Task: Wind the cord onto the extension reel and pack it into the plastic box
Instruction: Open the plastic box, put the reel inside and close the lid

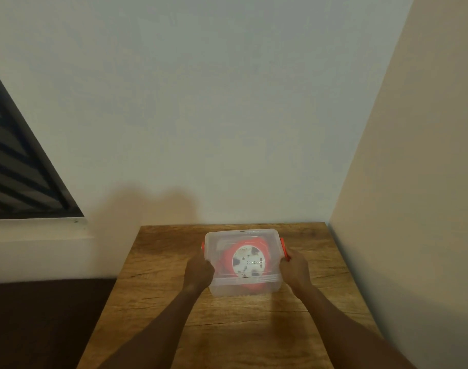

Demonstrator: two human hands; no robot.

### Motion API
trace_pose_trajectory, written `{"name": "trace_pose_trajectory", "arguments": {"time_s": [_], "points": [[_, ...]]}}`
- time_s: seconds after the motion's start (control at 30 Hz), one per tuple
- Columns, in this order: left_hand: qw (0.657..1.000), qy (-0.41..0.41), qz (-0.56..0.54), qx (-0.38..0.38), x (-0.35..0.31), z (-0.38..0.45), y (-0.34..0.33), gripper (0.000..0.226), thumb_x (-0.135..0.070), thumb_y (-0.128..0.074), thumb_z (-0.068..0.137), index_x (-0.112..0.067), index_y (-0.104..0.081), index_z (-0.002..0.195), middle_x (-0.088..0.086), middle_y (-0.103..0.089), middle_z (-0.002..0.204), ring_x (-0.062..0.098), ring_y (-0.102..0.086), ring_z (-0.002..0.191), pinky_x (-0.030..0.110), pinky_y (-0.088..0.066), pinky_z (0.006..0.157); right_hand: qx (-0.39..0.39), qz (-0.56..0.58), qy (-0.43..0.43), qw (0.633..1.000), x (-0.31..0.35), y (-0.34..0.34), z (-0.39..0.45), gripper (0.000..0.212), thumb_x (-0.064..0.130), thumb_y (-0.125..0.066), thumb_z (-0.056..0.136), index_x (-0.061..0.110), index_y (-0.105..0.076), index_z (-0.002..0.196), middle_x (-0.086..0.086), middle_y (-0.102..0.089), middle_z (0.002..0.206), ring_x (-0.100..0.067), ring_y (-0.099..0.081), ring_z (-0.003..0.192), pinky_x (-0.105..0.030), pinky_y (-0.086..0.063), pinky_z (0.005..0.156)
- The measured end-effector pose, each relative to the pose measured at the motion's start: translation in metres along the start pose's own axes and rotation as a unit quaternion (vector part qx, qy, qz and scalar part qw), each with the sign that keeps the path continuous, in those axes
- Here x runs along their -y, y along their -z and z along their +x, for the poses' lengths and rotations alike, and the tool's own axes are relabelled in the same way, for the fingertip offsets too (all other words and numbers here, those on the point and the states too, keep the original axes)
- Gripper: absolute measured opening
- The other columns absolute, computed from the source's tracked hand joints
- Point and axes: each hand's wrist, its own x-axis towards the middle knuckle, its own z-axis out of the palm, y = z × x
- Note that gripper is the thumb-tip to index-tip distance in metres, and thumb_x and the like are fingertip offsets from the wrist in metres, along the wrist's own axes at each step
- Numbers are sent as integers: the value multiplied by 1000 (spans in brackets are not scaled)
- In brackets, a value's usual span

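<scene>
A clear plastic box (222,286) with its lid on stands on the wooden table (254,323). Inside it, seen through the lid, lies the orange extension reel (247,262) with a white round face. An orange clip (284,249) sits on each short side of the box. My left hand (199,270) grips the box's left side at the clip. Over on the right side, my right hand (294,267) grips the box at its orange clip. No loose cord shows outside the box.
The table stands in a corner, with a white wall (227,115) behind it and a beige wall (413,209) close on the right. A dark window (20,177) and a dark surface (41,320) lie to the left.
</scene>
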Motion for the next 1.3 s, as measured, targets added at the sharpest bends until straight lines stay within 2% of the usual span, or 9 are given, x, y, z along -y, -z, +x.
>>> {"name": "trace_pose_trajectory", "arguments": {"time_s": [0.13,0.37,0.57,0.73,0.9,1.0,1.17,1.23,1.3], "points": [[1000,-8,8,0,1,1,1,24,2,-52,101,-4,-68,118,15,-73,106,32,-73,94,50,-65,84,-1,-20,11,1000,2,-1,-2,18,10,-55,100,14,-70,111,-1,-72,95,-17,-70,81,-34,-62,74],[1000,-26,16,-6,0,-5,0,25,-3,-51,103,-8,-66,122,10,-72,105,27,-72,91,44,-65,80,3,-15,26,1000,-4,-2,-6,22,14,-52,102,15,-66,119,-2,-72,102,-20,-71,88,-44,-62,81],[998,-38,-7,-41,0,-17,-11,36,-14,-58,105,-18,-54,141,3,-67,124,17,-65,99,42,-63,85,-11,-7,44,999,-4,-3,-12,26,16,-50,103,16,-63,126,-2,-71,107,-19,-71,91,-44,-61,81],[998,-25,-48,-31,1,-22,-17,54,-8,-60,104,-19,-41,153,6,-59,141,28,-65,118,51,-63,93,-14,11,56,998,-2,-4,-16,29,24,-49,103,22,-60,131,0,-71,109,-18,-70,92,-45,-62,81],[993,29,-103,-42,-4,-20,-17,54,0,-48,106,-16,-39,157,13,-58,144,37,-62,125,56,-58,101,-20,18,54,998,-5,-5,-15,33,21,-48,104,24,-59,135,3,-71,109,-15,-70,92,-43,-62,80],[991,40,-124,-24,-9,-12,-16,51,5,-46,102,-13,-49,150,15,-63,136,37,-63,120,58,-59,98,-30,7,48,998,-8,1,-11,32,16,-49,103,23,-61,132,5,-71,103,-13,-70,89,-38,-63,77],[989,-8,-145,31,-29,-5,-23,42,12,-55,91,-10,-71,123,11,-73,107,34,-70,102,49,-64,86,-73,5,22,997,-15,28,1,28,11,-49,101,19,-66,123,8,-69,92,-7,-67,80,-26,-59,63],[986,-27,-155,47,-42,0,-30,40,14,-57,87,-9,-74,115,12,-75,101,36,-72,98,49,-65,83,-87,0,20,996,-15,44,9,33,9,-47,101,20,-64,127,6,-69,94,-6,-64,79,-20,-51,57],[986,-51,-150,56,-58,7,-41,34,15,-56,83,-5,-75,104,18,-76,95,41,-71,92,43,-62,75,-94,0,24,995,-13,66,21,43,4,-44,99,23,-59,135,4,-68,101,-7,-62,82,-22,-49,62]]}}
